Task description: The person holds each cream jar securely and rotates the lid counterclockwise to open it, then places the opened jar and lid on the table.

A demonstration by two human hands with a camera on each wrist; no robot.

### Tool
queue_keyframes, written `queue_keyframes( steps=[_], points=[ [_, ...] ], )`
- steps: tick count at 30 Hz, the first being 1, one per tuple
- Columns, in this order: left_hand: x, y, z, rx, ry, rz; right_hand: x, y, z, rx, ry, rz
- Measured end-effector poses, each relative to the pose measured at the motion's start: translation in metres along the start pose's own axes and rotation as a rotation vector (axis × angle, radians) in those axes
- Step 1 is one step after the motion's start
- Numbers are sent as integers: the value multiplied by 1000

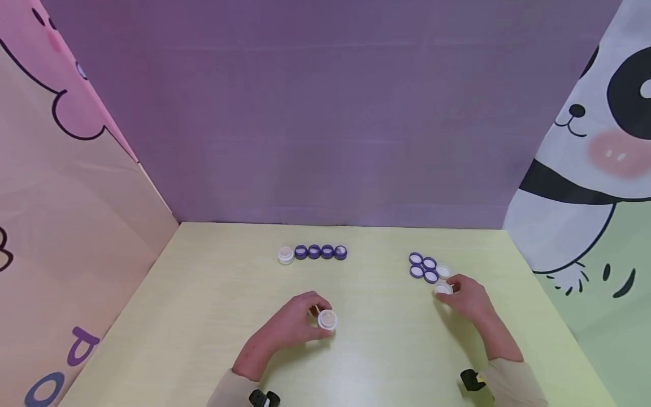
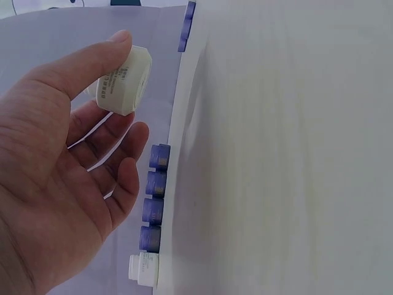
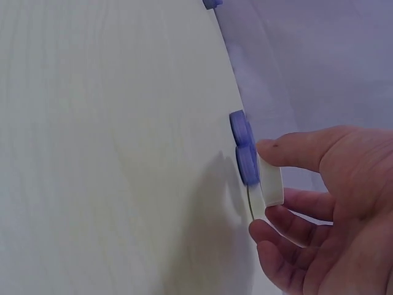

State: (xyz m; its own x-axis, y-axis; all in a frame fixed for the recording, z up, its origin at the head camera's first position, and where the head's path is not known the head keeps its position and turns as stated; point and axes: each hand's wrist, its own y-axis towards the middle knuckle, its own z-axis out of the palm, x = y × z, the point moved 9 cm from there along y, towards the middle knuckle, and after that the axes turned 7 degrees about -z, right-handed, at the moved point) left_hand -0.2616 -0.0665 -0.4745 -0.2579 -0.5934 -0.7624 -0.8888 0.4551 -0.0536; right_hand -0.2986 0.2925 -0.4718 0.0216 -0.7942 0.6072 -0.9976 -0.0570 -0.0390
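My left hand point(image 1: 297, 323) pinches a small lidless white jar point(image 1: 328, 320) between thumb and fingers. In the left wrist view, the same jar point(image 2: 126, 83) has faceted sides and small print. On the right, my right hand point(image 1: 472, 301) pinches a white lid point(image 1: 443, 289) by its edge, close to another white lid point(image 1: 444, 272) and several purple lids point(image 1: 429, 264). Whether the held lid touches the table is unclear. The right wrist view shows this lid point(image 3: 271, 183) turned on edge, overlapping the purple lids in sight.
At the back, several purple jars point(image 1: 314, 252) stand in a row, with an uncapped white jar point(image 1: 286, 255) at its left end. The pale table point(image 1: 376, 350) meets a purple cloth wall point(image 1: 335, 124) behind and printed panels at both sides.
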Motion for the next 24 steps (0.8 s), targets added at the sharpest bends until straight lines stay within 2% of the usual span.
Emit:
queue_keyframes(
  steps=[24],
  points=[
    [0,1,0,-2,-2,-2,-18,6,-4,-20,-41,57]
  ],
)
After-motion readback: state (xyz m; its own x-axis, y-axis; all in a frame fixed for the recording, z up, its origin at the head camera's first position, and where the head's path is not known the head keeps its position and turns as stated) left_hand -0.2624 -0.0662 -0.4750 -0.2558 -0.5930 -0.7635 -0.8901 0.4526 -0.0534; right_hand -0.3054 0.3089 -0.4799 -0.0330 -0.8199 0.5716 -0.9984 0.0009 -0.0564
